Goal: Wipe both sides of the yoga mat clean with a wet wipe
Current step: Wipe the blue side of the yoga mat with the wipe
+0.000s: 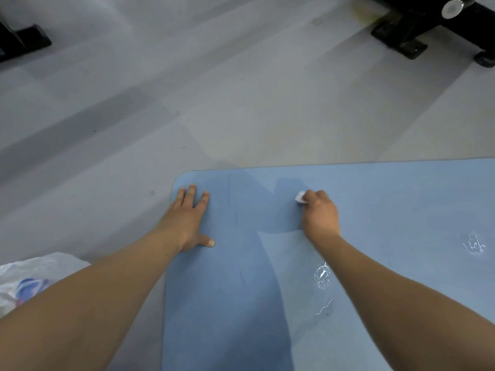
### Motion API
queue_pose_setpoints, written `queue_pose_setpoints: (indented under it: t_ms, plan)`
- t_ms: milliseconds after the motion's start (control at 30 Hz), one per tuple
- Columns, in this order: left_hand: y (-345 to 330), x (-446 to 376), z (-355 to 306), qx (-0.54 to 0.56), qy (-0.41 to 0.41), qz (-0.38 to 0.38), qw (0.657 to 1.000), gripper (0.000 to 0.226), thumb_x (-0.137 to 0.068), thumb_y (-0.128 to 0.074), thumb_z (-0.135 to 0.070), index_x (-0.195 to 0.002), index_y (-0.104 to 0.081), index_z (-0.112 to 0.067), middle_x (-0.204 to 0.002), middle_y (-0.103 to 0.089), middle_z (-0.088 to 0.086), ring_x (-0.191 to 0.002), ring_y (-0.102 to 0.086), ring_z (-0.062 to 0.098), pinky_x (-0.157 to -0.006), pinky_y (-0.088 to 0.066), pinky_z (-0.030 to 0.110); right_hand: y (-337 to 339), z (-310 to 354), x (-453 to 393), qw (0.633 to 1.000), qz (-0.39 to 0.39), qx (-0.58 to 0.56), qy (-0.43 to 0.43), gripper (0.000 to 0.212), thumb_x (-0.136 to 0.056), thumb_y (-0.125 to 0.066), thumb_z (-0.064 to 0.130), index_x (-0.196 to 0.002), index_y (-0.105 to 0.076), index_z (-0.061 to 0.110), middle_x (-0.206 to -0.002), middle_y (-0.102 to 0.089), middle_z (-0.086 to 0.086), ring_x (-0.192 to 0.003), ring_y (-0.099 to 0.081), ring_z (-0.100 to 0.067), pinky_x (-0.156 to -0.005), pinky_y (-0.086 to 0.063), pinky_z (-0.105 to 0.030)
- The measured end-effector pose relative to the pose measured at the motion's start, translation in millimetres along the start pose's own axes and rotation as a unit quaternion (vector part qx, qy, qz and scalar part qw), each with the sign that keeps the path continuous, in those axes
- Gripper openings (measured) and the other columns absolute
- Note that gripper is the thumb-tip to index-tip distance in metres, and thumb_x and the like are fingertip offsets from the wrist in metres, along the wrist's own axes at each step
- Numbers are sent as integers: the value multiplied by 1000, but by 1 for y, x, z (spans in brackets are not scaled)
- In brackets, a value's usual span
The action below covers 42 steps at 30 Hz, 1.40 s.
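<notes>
Wiping top face of mat, near the corner
Left hand flat, fingers spread, pinning it; right hand fisted round wipe; mat looks light, floppy (lift by corner to flip).

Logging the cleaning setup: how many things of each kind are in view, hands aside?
Blue yoga mat: 1
White wet wipe: 1
Plastic bag: 1
Black equipment bases: 2
Total: 5
</notes>
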<state>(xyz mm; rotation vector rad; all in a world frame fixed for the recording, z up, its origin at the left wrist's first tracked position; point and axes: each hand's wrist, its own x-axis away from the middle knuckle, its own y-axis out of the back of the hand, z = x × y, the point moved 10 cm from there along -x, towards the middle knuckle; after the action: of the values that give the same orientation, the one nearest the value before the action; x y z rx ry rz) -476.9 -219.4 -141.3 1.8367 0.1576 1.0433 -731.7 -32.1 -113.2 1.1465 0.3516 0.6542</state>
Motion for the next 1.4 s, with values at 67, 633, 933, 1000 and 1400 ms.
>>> queue_pose_setpoints:
  t_ms: [67, 633, 933, 1000, 1400]
  plan:
    - [0, 7, -1, 15, -8, -17, 1000, 115, -82, -74, -56, -160, 7, -32, -164, 27, -1, -152, 23, 20, -125, -10, 39, -30, 56, 20, 997, 33, -40, 58, 26, -85, -49, 8, -105, -66, 7, -102, -59, -20, -92, -59, -36, -78, -45, -36]
    - [-36, 39, -9, -95, -48, 50, 993, 143, -59, -62, -90, -154, 27, -31, -157, 41, 2, -147, 35, 25, -126, -3, 42, -3, -12, 29, 999, 16, 41, 24, 37, -82, -50, -3, -117, -56, 6, -109, -52, -19, -95, -55, -38, -78, -40, -35]
    - [-40, 59, -18, -97, -63, 1, 993, 136, -69, -62, -84, -158, 18, -20, -162, 33, 6, -151, 26, 24, -125, -2, 37, -65, 91, 97, 990, 65, -97, 81, 16, -88, -58, 9, -103, -63, 7, -97, -61, -18, -89, -60, -37, -78, -47, -37]
    - [-41, 66, -22, -72, -65, -15, 995, 127, -76, -66, -75, -160, 10, -17, -165, 25, 5, -153, 20, 22, -124, -4, 33, -81, 142, 128, 978, 108, -75, 164, 27, -78, -67, 8, -104, -63, 5, -95, -61, -19, -84, -61, -39, -75, -49, -42]
    - [-56, 77, -29, -94, -59, 31, 993, 133, -72, -63, -80, -158, 20, -22, -161, 34, 10, -150, 27, 32, -126, -2, 39, 8, -38, 60, 999, -1, 41, 23, 15, -82, -61, -3, -97, -59, -3, -93, -55, -25, -77, -58, -41, -66, -43, -41]
